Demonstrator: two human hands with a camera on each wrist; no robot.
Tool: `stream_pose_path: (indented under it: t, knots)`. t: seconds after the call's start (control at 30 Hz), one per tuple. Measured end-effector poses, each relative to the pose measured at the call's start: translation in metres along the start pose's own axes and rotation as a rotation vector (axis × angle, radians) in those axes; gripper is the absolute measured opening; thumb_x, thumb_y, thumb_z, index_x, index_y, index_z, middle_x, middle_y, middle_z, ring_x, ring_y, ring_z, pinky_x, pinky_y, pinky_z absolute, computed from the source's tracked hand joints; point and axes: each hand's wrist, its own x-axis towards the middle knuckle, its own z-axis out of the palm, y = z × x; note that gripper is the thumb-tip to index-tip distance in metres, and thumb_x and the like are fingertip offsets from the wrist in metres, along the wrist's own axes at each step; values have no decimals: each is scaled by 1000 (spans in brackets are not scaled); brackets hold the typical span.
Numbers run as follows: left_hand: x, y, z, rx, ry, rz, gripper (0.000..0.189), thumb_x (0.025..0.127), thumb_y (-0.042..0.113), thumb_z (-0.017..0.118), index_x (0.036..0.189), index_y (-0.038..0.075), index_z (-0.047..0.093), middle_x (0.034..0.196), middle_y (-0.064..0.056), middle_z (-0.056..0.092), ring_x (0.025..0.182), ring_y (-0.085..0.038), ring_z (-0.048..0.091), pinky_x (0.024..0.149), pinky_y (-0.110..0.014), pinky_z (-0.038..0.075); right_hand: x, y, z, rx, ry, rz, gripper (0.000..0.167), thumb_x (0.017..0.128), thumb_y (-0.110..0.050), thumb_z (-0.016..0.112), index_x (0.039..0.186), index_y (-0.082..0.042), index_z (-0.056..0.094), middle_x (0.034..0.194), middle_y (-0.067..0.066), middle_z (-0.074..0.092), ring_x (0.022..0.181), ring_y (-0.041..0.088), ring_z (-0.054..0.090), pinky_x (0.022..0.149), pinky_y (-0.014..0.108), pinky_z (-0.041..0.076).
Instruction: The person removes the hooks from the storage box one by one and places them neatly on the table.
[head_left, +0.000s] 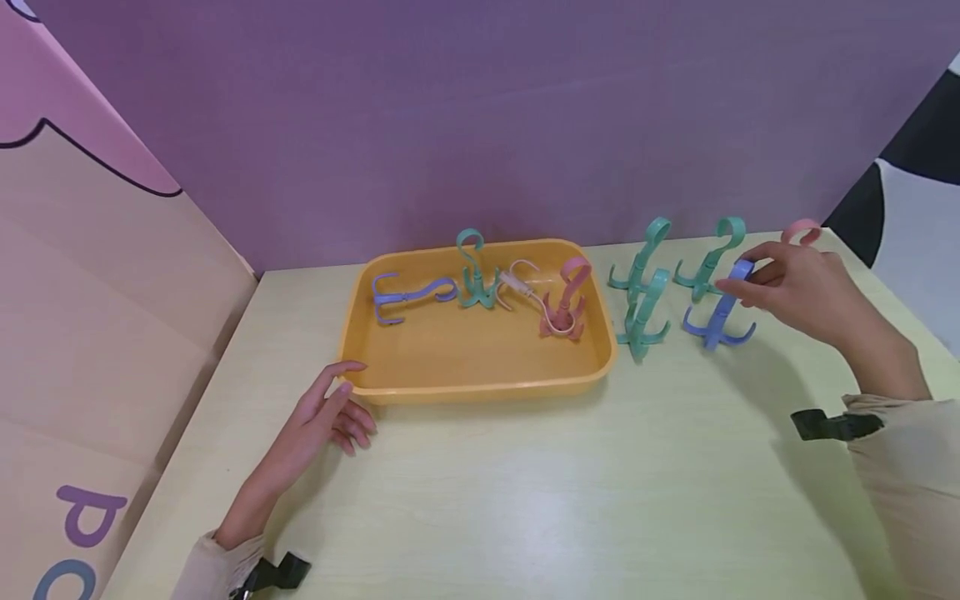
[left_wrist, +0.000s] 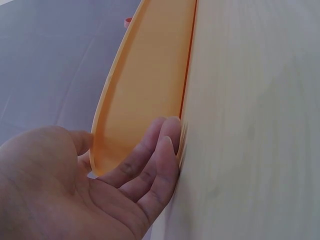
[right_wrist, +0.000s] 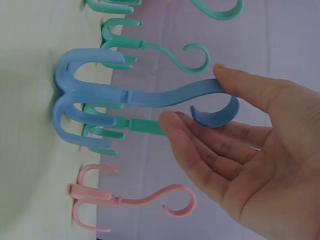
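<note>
My left hand (head_left: 318, 421) rests at the near left corner of a yellow-orange tray (head_left: 480, 392). Its forefinger reaches over the rim, while the other fingers hang loosely outside the wall. At the right, my right hand (head_left: 802, 292) has thumb and fingers around the curled top of a blue multi-prong hanger hook (right_wrist: 100, 95). That hook stands upright, prongs down, on the table. Several green hooks (head_left: 641, 321) stand beside it, and a pink hook (right_wrist: 95, 195) is partly hidden behind the hand in the head view.
Inside the tray are a blue hook (head_left: 412, 296) lying flat, an upright green hook (head_left: 476, 279), a pale pink hook (head_left: 517, 283) lying tilted, and a darker pink hook (head_left: 566, 312). A purple wall (head_left: 480, 125) rises behind the table (head_left: 465, 500).
</note>
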Motion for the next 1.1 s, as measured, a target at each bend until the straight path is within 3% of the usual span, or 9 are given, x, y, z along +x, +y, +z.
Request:
stream_pose_path:
  t: [0.37, 0.67, 0.87, 1.0, 1.1]
  knots:
    - [-1, -3, 1, 2, -12, 13, 44, 111, 30, 34, 148, 7, 30, 89, -29, 67, 68, -38, 68, 56, -41, 58, -8, -10, -2, -88, 0, -39, 61, 90, -40, 74, 124, 9, 59, 108, 32, 67, 97, 47, 67, 72, 50, 51]
    - [0, -3, 3, -3, -10, 13, 44, 111, 30, 35, 148, 8, 30, 89, -28, 68, 68, -38, 68, 56, -42, 58, -25, -53, -16, -88, 260, -104, 45, 96, -27, 68, 125, 6, 60, 111, 29, 63, 86, 43, 59, 81, 61, 40]
    - [0, 0, 1, 7, 0, 19, 44, 111, 30, 34, 148, 8, 30, 89, -28, 68, 68, -38, 68, 56, -42, 58, -30, -94, -9, -41, 386, -291, 36, 91, -13, 72, 122, 2, 63, 119, 23, 64, 99, 39, 57, 86, 57, 41]
    - [0, 0, 0, 10, 0, 17, 44, 111, 30, 34, 148, 8, 30, 89, -28, 68, 68, -38, 68, 56, -41, 58, -27, -118, 2, 1, 369, -386, 41, 88, -11, 76, 125, 1, 62, 120, 19, 64, 106, 36, 57, 83, 52, 44]
    - [1, -1, 1, 10, -3, 13, 44, 111, 30, 34, 148, 8, 30, 89, -28, 68, 68, -36, 69, 56, -41, 58, -21, -131, 10, 21, 313, -372, 45, 91, -16, 74, 131, -1, 58, 123, 18, 62, 105, 35, 58, 82, 52, 49]
